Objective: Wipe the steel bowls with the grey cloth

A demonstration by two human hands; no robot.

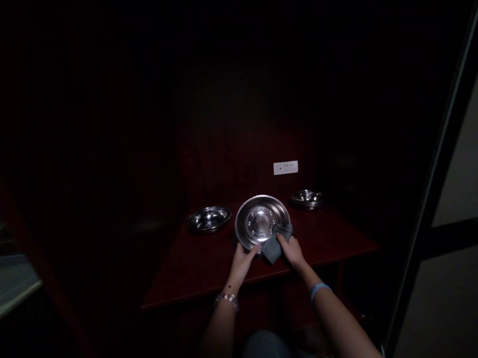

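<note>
A round stainless steel basin (259,220) is held tilted above the table, its inside facing me. My left hand (241,262) grips its lower left rim, thumb on the inner side. In my right hand (291,249) is a grey-green cloth (272,249), pinched against the lower right rim and partly covering it. The fingers behind the basin are hidden.
On the dark red table (182,275), a shiny metal basin (209,218) stands at the left and smaller metal bowls (308,198), seemingly stacked, at the right. A white socket panel (286,167) is on the back wall. The surroundings are very dark.
</note>
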